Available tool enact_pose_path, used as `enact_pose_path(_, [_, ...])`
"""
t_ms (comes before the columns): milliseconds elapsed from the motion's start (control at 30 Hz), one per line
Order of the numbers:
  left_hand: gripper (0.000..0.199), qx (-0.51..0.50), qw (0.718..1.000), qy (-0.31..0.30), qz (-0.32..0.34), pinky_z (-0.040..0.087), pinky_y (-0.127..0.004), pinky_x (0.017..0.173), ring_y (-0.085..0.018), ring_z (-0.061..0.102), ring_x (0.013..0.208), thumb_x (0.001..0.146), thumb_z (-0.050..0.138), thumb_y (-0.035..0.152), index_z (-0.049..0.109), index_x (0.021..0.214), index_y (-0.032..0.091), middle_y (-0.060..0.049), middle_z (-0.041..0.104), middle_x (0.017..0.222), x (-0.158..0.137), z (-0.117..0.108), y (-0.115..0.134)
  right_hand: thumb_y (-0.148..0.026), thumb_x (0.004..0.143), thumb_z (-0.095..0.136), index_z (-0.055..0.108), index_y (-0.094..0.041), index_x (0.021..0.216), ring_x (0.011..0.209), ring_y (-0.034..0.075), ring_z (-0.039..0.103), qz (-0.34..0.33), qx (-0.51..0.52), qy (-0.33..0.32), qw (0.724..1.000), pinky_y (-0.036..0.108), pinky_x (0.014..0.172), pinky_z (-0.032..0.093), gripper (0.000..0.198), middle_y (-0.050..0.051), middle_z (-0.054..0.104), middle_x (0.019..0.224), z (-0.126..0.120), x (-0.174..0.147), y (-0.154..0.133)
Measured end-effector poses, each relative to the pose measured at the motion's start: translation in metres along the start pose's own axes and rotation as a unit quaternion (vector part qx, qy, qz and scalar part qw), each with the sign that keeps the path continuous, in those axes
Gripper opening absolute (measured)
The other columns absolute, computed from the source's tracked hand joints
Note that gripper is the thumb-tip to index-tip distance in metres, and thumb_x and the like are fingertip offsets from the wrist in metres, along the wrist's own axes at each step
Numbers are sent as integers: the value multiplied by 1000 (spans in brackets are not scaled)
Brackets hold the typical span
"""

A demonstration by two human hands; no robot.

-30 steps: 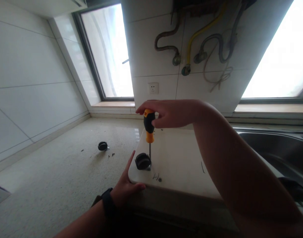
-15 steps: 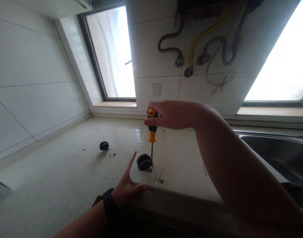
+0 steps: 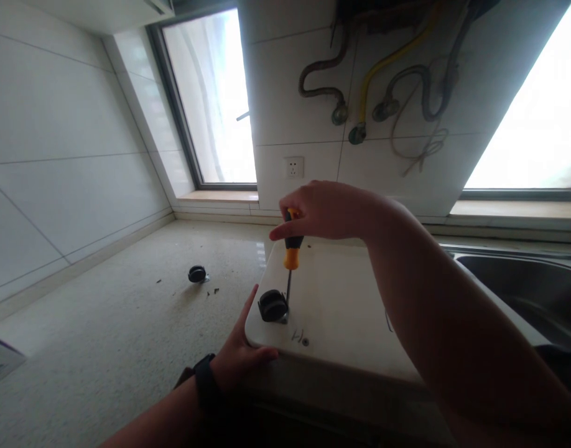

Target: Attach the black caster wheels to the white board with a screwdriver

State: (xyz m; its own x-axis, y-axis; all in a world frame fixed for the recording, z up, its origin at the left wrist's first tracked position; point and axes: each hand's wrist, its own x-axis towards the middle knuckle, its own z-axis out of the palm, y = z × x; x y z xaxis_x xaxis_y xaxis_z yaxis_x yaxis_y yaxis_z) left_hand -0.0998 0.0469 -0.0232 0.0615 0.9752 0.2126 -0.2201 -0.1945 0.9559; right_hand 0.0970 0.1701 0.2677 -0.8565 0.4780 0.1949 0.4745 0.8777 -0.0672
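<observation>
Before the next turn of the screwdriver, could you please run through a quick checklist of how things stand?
1. Right hand grips the screwdriver handle: ok.
2. Shaft near upright, tip down beside the caster: ok.
3. Tip seated in a screw head: cannot tell, too small to see.
4. Left hand braces the corner of the white board: ok.
5. Left fingers apart from the tip: ok, though the thumb lies close to the caster.
6. Spare caster lies on the counter, apart from the board: ok.
</observation>
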Motion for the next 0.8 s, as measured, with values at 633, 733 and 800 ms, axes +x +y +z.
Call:
enact_pose_path(633, [130, 4, 1000, -2, -3, 31, -61, 122, -41, 40, 147, 68, 93, 33, 7, 164, 33, -16, 40, 161, 0, 1, 1, -46, 92, 56, 64, -19, 124, 87, 20, 61, -28, 78, -27, 996, 33, 72, 40, 42, 10, 71, 112, 2, 1, 7])
enact_pose_path(733, [129, -7, 1000, -7, 2, 30, -60, 122, -41, 37, 149, 67, 94, 34, 8, 164, 35, -14, 37, 163, 0, 2, 2, -22, 90, 55, 49, -24, 145, 108, 19, 60, -127, 181, -74, 972, 32, 84, 44, 55, 9, 61, 137, 1, -2, 12])
enact_pose_path(800, [128, -10, 1000, -6, 3, 29, -60, 123, -40, 36, 150, 68, 94, 34, 10, 164, 35, -13, 35, 165, 0, 3, 3, -22, 91, 56, 52, -24, 142, 105, 18, 61, -152, 190, -84, 966, 33, 85, 44, 51, 7, 65, 129, -1, -3, 14])
